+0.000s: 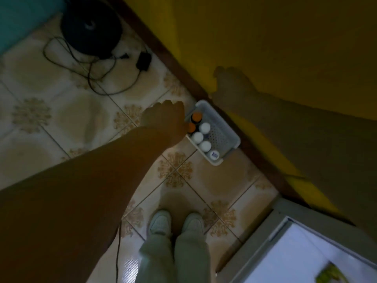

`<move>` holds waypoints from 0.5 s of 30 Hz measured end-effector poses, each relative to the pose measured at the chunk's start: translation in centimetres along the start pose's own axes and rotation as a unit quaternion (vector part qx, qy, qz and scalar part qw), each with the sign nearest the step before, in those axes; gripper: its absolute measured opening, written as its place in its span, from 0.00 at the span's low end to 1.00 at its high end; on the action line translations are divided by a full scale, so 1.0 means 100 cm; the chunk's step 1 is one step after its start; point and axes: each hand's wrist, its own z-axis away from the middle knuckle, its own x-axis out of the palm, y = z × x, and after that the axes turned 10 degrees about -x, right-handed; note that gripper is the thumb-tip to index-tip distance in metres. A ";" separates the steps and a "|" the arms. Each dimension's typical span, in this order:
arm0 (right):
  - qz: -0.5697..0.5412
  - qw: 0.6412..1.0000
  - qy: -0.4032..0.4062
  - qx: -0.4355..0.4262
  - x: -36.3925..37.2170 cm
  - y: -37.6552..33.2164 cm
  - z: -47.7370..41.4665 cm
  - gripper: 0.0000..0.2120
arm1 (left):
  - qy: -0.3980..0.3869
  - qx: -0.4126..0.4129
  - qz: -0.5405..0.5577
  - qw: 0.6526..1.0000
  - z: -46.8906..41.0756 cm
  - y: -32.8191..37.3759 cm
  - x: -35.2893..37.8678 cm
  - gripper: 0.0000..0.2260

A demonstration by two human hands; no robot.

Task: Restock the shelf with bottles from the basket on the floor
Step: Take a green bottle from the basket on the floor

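A white plastic basket (pixel 225 127) stands on the tiled floor against the base of the yellow wall. Upright bottles fill its left side: two with orange caps (pixel 196 116), three with white caps (pixel 204 127), and one more cap at the near end (pixel 213 154). My left hand (pixel 163 118) hangs over the basket's left rim, its back toward me, right beside the orange-capped bottles. Its fingers point down and are hidden. My right hand (pixel 231 86) lies against the yellow wall (pixel 285 48) above the basket, dim and blurred, with nothing seen in it.
A black round device (pixel 91 25) with loose cables (pixel 91 74) and a power adapter (pixel 143 61) lies on the floor at the far left. My feet in pale shoes (pixel 176 222) stand in front of the basket. A white appliance (pixel 306 252) fills the lower right corner.
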 end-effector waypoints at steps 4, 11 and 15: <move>0.011 0.998 0.046 -0.033 -0.133 -0.037 0.048 0.16 | 0.082 0.017 0.036 0.996 0.057 -0.002 -0.103 0.16; 0.067 0.989 0.122 -0.048 -0.332 -0.095 0.158 0.17 | 0.161 0.050 0.055 0.984 0.191 0.006 -0.267 0.17; 0.117 0.978 0.163 -0.059 -0.410 -0.115 0.225 0.17 | 0.194 0.041 0.051 0.979 0.260 0.013 -0.333 0.17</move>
